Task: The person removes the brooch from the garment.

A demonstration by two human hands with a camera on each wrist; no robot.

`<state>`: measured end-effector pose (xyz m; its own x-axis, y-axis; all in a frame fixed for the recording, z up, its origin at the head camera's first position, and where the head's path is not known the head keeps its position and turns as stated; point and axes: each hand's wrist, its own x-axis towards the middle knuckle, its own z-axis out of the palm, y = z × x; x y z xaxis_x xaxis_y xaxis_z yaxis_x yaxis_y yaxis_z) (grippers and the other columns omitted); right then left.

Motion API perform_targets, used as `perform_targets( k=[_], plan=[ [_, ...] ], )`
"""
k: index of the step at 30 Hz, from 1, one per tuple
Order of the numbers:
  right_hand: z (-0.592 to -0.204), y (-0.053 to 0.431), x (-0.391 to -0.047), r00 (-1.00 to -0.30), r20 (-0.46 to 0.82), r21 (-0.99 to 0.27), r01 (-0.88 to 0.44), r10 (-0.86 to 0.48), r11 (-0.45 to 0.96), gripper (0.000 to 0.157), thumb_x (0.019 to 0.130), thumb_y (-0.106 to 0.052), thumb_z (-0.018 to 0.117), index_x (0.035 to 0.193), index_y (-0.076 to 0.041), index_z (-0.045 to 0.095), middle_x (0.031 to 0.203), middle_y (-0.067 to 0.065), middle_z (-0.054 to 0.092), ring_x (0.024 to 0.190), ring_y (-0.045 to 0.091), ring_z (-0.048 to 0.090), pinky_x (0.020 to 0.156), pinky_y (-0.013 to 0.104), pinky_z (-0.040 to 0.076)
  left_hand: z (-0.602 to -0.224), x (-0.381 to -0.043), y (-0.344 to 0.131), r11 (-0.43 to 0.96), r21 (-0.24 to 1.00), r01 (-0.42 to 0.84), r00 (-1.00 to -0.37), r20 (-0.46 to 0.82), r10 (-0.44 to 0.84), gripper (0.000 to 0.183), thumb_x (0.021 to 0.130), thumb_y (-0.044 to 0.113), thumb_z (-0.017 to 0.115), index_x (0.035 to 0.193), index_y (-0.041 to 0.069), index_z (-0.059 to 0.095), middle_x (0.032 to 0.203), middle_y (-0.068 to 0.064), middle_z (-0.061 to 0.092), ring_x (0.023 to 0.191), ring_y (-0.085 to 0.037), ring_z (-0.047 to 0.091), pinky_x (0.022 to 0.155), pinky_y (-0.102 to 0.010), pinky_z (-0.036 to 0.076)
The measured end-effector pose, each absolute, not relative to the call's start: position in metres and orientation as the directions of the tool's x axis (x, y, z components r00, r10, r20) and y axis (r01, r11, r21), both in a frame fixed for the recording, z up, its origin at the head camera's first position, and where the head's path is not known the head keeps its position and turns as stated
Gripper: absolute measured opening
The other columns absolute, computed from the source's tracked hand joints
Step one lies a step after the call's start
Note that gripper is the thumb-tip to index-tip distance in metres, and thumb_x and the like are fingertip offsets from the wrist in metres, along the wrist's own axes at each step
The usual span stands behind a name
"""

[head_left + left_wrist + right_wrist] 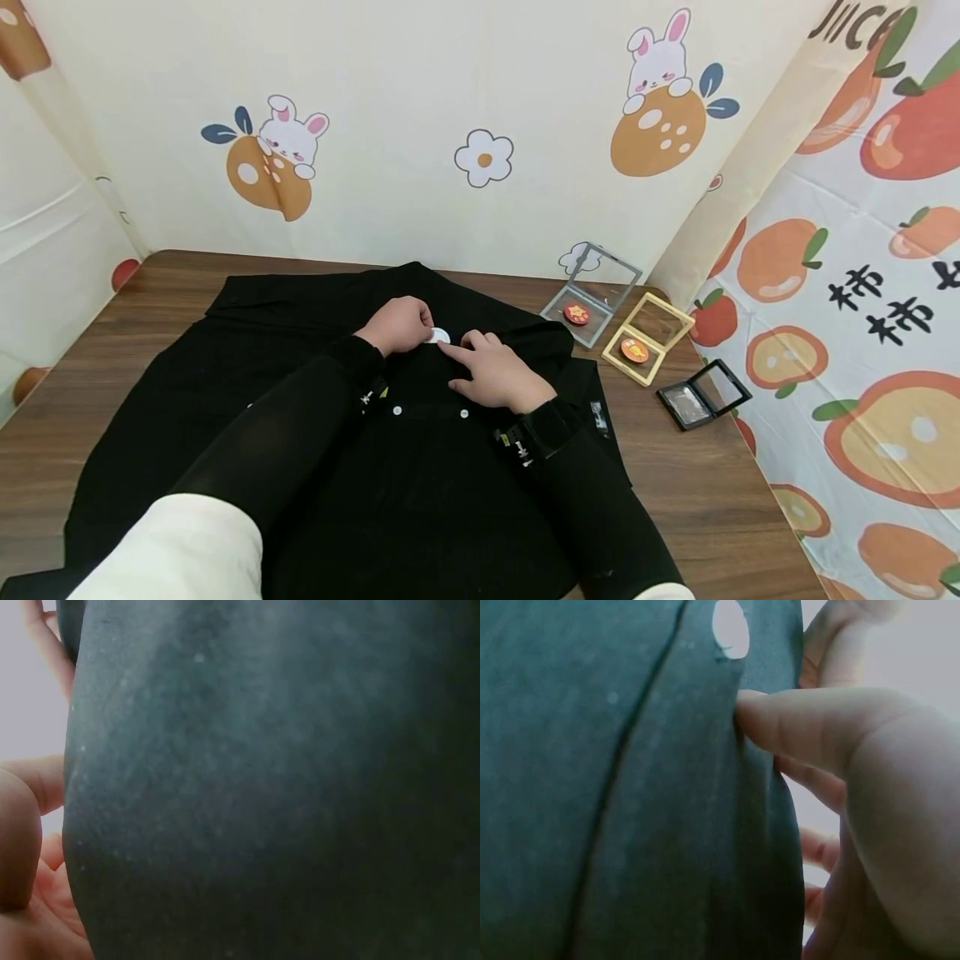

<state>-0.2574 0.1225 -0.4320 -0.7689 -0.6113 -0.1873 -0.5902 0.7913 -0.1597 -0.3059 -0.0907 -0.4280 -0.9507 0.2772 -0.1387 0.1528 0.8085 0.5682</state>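
Observation:
A black buttoned shirt (442,500) lies spread over the table. Near its upper middle, the curled fingers of my left hand (397,325) pinch a small white disc (438,335). From the other side, the extended index finger of my right hand (504,371) touches the edge of the disc, with the thumb apart below it. The right wrist view shows the right thumb (769,724) resting on the black cloth beside a white button (730,628). In the left wrist view, cloth covers most of the picture and hides the left fingertips and the disc.
At the right stand three open cases: a grey one (591,296) with a red flower badge (576,313), a yellow one (660,333) with an orange badge (634,350), and a black one (693,400). A patterned curtain (480,83) hangs behind the table (720,500).

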Motion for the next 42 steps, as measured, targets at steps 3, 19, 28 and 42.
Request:
perform_targets(
  k=[3, 19, 28, 42],
  plan=[
    [-0.432, 0.123, -0.257, -0.771, -0.188, -0.167, -0.586, -0.609, 0.793, 0.066, 0.104, -0.045, 0.059, 0.162, -0.037, 0.030, 0.140, 0.002, 0.045, 0.109, 0.018, 0.042, 0.089, 0.034, 0.042, -0.427, -0.305, -0.092, 0.814, 0.560, 0.155, -0.951, -0.139, 0.277, 0.012, 0.097, 0.014, 0.066, 0.088, 0.008, 0.071, 0.082, -0.004, 0.066, 0.072, -0.020, 0.061, 0.068, -0.034, 0.050],
    [-0.433, 0.123, -0.258, -0.771, -0.181, -0.200, -0.579, -0.611, 0.790, 0.066, 0.104, -0.045, 0.061, 0.163, -0.034, 0.033, 0.141, 0.002, 0.045, 0.109, 0.019, 0.042, 0.090, 0.036, 0.042, -0.428, -0.307, -0.106, 0.810, 0.561, 0.172, -0.949, -0.125, 0.288, 0.014, 0.097, 0.014, 0.068, 0.085, 0.007, 0.070, 0.079, -0.005, 0.065, 0.070, -0.022, 0.060, 0.067, -0.036, 0.050],
    [-0.434, 0.122, -0.259, -0.770, -0.192, -0.196, -0.577, -0.608, 0.793, 0.063, 0.104, -0.046, 0.059, 0.162, -0.035, 0.035, 0.141, 0.002, 0.044, 0.109, 0.018, 0.041, 0.090, 0.035, 0.042, -0.425, -0.306, -0.110, 0.803, 0.574, 0.159, -0.959, -0.102, 0.263, 0.011, 0.096, 0.014, 0.066, 0.088, 0.007, 0.070, 0.085, -0.005, 0.066, 0.075, -0.023, 0.060, 0.070, -0.036, 0.050],
    [-0.435, 0.123, -0.259, -0.769, -0.192, -0.187, -0.581, -0.609, 0.792, 0.054, 0.103, -0.045, 0.061, 0.155, -0.034, 0.049, 0.139, 0.001, 0.045, 0.109, 0.018, 0.041, 0.090, 0.036, 0.042, -0.415, -0.295, -0.115, 0.716, 0.690, 0.112, -0.973, -0.070, 0.220, 0.007, 0.097, 0.014, 0.066, 0.096, 0.006, 0.066, 0.087, -0.007, 0.066, 0.078, -0.023, 0.062, 0.071, -0.036, 0.051]
  ],
)
